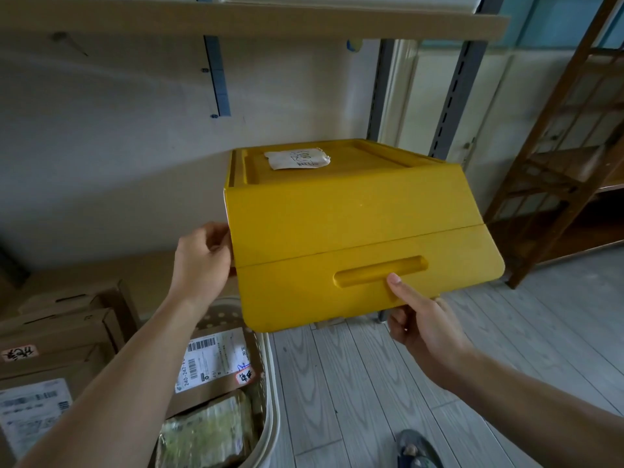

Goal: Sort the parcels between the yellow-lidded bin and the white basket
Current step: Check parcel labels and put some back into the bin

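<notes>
- The yellow-lidded bin (354, 231) sits raised against the wall, its hinged front flap (371, 282) tilted outward.
- The right hand (422, 329) grips the flap's lower edge, thumb pressed by the recessed handle (380, 271).
- The left hand (202, 261) grasps the bin's left side, fingers curled around its edge.
- The white basket (266, 417) below left holds a labelled cardboard parcel (216, 366) and a wrapped packet (206, 434).
</notes>
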The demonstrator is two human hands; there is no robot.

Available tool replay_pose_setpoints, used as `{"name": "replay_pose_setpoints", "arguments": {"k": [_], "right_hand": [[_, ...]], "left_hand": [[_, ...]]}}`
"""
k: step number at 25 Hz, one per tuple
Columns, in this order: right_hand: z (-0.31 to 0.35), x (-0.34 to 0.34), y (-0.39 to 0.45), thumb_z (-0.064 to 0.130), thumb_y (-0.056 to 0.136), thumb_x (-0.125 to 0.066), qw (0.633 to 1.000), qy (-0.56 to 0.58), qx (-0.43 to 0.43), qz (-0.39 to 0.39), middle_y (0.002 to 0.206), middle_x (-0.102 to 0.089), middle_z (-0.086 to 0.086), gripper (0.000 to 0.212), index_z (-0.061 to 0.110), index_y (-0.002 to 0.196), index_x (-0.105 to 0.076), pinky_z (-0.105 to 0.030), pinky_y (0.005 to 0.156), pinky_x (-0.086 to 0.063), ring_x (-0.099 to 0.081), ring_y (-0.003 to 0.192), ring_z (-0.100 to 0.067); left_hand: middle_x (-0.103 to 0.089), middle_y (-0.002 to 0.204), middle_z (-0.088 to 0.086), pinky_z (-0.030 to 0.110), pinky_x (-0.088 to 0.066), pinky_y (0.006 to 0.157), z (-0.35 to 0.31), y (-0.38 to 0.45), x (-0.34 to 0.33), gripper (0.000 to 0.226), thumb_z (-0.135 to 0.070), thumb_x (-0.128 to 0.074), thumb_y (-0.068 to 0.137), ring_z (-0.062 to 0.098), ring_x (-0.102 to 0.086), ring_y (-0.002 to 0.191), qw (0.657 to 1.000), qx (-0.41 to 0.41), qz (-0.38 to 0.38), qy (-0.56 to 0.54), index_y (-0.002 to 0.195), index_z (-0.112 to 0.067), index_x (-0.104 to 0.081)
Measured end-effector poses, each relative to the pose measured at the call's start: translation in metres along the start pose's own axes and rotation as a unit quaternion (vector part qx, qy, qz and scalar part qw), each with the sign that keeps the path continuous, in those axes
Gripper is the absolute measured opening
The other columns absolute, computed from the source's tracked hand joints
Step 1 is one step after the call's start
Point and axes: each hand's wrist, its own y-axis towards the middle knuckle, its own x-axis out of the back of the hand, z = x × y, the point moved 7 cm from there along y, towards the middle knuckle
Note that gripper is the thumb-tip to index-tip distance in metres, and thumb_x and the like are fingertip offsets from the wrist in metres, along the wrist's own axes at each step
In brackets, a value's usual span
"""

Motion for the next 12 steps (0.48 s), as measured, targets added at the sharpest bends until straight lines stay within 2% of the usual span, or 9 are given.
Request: {"name": "replay_pose_setpoints", "arguments": {"k": [4,5,6,7,8,10,12], "right_hand": [[-0.015,0.002,0.012,0.043,0.08,-0.073,0.998,-0.042,-0.047,0.01,0.059,-0.042,0.0,0.034,0.02,0.071,-0.049,-0.027,0.052,-0.032,-0.041,0.052,-0.012],[-0.021,0.003,0.016,0.044,0.08,-0.073,0.997,-0.045,-0.065,0.006,0.059,-0.044,0.0,0.034,0.021,0.073,-0.049,-0.027,0.052,-0.034,-0.043,0.051,-0.012],[-0.027,0.004,0.021,0.044,0.082,-0.074,0.996,-0.045,-0.083,0.002,0.059,-0.047,0.001,0.034,0.02,0.076,-0.05,-0.026,0.052,-0.036,-0.044,0.051,-0.012],[-0.032,0.004,0.026,0.042,0.084,-0.074,0.994,-0.045,-0.099,-0.002,0.06,-0.049,0.0,0.034,0.019,0.078,-0.051,-0.026,0.052,-0.038,-0.046,0.051,-0.011],[-0.035,0.005,0.031,0.041,0.086,-0.074,0.993,-0.046,-0.111,-0.007,0.061,-0.051,0.0,0.033,0.018,0.079,-0.052,-0.026,0.053,-0.039,-0.047,0.051,-0.011],[-0.04,0.005,0.04,0.041,0.085,-0.075,0.99,-0.055,-0.126,-0.013,0.063,-0.053,-0.001,0.032,0.016,0.081,-0.056,-0.027,0.054,-0.039,-0.049,0.052,-0.011],[-0.044,0.003,0.047,0.042,0.08,-0.077,0.989,-0.071,-0.128,-0.01,0.064,-0.053,-0.001,0.034,0.013,0.083,-0.06,-0.026,0.052,-0.04,-0.05,0.053,-0.011]], "left_hand": [[-0.071,0.091,0.008,0.009,-0.053,0.058,-0.002,-0.003,-0.004,0.044,-0.031,-0.034,0.111,0.0,-0.07,0.072,0.999,0.008,0.001,-0.041,0.099,0.0,-0.063],[-0.071,0.091,0.012,0.015,-0.057,0.062,-0.002,-0.002,-0.004,0.049,-0.035,-0.034,0.111,0.004,-0.071,0.075,0.999,0.002,0.002,-0.043,0.098,0.003,-0.061],[-0.07,0.092,0.018,0.029,-0.063,0.07,-0.002,-0.001,-0.003,0.054,-0.042,-0.036,0.11,0.015,-0.073,0.081,0.999,-0.005,0.006,-0.041,0.097,0.005,-0.059],[-0.067,0.094,0.025,0.048,-0.063,0.078,-0.003,-0.001,-0.003,0.059,-0.051,-0.039,0.107,0.031,-0.071,0.089,0.999,-0.014,0.01,-0.033,0.096,0.005,-0.057],[-0.065,0.096,0.029,0.061,-0.059,0.08,-0.004,-0.003,-0.001,0.065,-0.06,-0.041,0.101,0.044,-0.067,0.092,0.999,-0.024,0.014,-0.023,0.094,0.003,-0.055],[-0.064,0.096,0.03,0.068,-0.055,0.082,-0.004,-0.006,0.001,0.066,-0.069,-0.044,0.091,0.051,-0.063,0.093,0.999,-0.032,0.013,-0.006,0.093,-0.004,-0.058],[-0.066,0.094,0.026,0.067,-0.055,0.082,-0.006,-0.008,0.002,0.053,-0.065,-0.047,0.092,0.049,-0.064,0.092,0.999,-0.039,0.01,0.003,0.091,-0.015,-0.062]]}}
